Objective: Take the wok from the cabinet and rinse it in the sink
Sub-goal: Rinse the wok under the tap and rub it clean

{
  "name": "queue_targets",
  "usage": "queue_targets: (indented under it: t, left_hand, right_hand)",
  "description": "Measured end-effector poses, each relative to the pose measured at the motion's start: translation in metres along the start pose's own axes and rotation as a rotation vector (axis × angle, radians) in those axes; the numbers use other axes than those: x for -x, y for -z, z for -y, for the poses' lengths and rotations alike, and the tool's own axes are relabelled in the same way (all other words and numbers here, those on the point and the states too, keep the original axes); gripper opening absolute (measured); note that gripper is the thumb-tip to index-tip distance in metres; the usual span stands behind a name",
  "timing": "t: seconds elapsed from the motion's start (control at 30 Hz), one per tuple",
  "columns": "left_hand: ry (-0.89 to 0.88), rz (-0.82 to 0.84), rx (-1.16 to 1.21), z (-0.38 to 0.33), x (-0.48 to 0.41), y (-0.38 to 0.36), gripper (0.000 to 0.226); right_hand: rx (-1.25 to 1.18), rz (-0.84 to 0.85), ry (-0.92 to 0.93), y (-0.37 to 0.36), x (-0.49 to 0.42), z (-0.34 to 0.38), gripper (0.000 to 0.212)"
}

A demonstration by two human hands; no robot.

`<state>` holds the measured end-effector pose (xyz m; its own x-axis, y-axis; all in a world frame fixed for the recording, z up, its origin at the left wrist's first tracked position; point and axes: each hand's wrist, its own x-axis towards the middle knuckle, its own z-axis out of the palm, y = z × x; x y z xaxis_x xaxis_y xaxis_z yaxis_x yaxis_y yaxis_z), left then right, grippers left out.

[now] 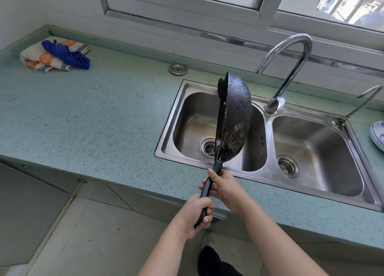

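Note:
A black wok [233,117] with a worn, speckled underside is held on edge, almost vertical, over the left basin of the steel double sink [268,121]. Its open side faces left and its bottom faces right. Drops of water show on the metal. My left hand [197,213] grips the end of the long black handle. My right hand [223,187] wraps the handle higher up, close to the pan. The curved chrome faucet [291,67] stands behind the sink, its spout above the wok's far rim; no water runs from it.
The green speckled countertop [93,109] stretches left, with a folded towel and a blue cloth [60,55] at the far corner. A metal sink plug [178,69] lies behind the sink. A blue-and-white plate [378,134] sits at the right edge. Cabinet doors are below.

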<state>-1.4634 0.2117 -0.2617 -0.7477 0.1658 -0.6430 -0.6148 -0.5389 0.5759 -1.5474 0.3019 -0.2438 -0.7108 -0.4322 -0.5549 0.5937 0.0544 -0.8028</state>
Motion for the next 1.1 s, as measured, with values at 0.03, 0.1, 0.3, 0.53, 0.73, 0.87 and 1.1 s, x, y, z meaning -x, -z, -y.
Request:
queue_targets:
  t: [0.03,0.1,0.3,0.53,0.73,0.87,1.1]
  left_hand:
    - [0.001,0.003,0.001,0.0005,-0.0005,0.0009,0.019]
    - [0.003,0.008,0.005,0.0006,-0.0008,0.0019,0.018]
    - [0.022,0.009,0.001,-0.0002,-0.0028,0.0046,0.024]
    - [0.018,0.014,-0.003,-0.0014,-0.0030,0.0069,0.027]
    - [0.014,0.001,-0.031,0.0003,-0.0037,0.0032,0.024]
    - [0.020,0.007,-0.013,-0.0010,-0.0029,0.0032,0.017]
    - [0.007,0.009,-0.015,0.0011,-0.0040,0.0032,0.017]
  right_hand:
    - [0.002,-0.001,0.000,-0.0003,-0.0002,0.0001,0.015]
    - [0.005,-0.005,-0.001,-0.0006,0.0001,0.0003,0.015]
    - [0.000,-0.020,-0.003,-0.0025,-0.0005,-0.0003,0.015]
    - [0.015,-0.022,-0.001,-0.0049,-0.0005,-0.0006,0.014]
    - [-0.004,-0.029,-0.006,-0.0024,0.0019,0.0006,0.014]
    - [0.012,-0.024,0.000,-0.0044,0.0029,0.0012,0.015]
    - [0.012,-0.026,-0.004,-0.0049,0.0047,0.0026,0.017]
